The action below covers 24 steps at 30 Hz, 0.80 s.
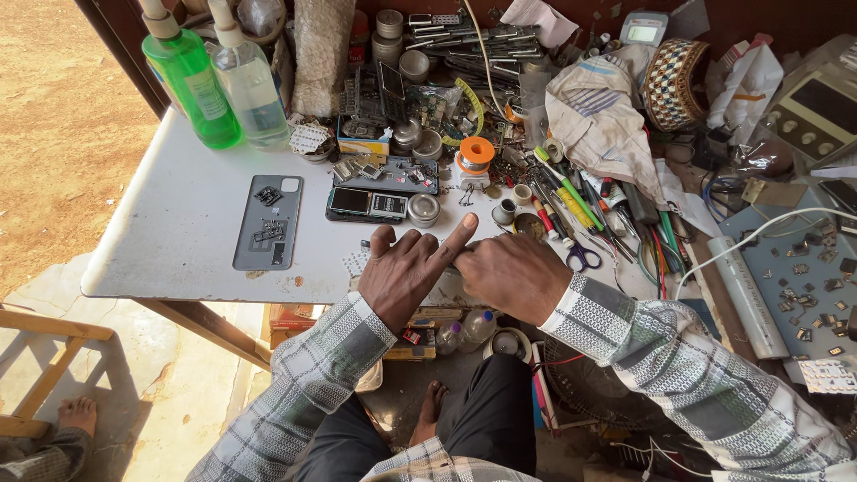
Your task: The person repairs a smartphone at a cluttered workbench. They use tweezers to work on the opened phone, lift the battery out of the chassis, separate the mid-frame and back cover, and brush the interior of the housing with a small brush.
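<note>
Left hand (pixel 406 272) lies palm-down w/ fingers spread, index out, touching right hand (pixel 513 272), which is curled; can't tell what, if anything, it grips. Both rest at front edge of white worktop (pixel 170 232). Nearest: opened phone (pixel 368 203) w/ bare boards, prob. light, stiff, fragile, best held by its edges; grey back cover (pixel 269 221) to its left. Bottles (pixel 219 80), scissors (pixel 582 257), tools crowd the far side. Sandy ground outside
</note>
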Each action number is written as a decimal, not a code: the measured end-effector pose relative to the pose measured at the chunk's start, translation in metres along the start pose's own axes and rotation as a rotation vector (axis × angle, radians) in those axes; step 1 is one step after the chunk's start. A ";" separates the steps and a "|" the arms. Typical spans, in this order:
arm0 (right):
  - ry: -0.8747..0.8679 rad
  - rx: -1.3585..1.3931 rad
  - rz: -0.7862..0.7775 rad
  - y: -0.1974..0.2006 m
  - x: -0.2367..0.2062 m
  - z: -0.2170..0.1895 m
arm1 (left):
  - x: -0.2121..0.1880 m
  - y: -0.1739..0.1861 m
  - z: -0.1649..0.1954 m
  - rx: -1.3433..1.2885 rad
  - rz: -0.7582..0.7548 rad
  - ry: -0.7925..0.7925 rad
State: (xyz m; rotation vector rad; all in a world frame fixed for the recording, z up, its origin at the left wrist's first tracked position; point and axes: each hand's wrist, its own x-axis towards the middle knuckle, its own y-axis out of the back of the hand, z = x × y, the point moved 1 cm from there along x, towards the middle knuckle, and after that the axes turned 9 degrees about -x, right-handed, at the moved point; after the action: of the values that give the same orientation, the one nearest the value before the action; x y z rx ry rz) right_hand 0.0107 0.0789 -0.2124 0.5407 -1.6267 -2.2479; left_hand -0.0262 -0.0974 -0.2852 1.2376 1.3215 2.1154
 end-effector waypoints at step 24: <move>-0.379 1.317 0.795 -0.018 0.012 -0.028 | 0.008 0.022 -0.002 -0.575 0.678 0.489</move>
State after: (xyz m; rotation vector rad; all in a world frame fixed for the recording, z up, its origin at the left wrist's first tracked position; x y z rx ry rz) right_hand 0.0133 0.0555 -0.2394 -0.3141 -2.7043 -0.5410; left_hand -0.0290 -0.1047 -0.2628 1.0234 0.3370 3.1133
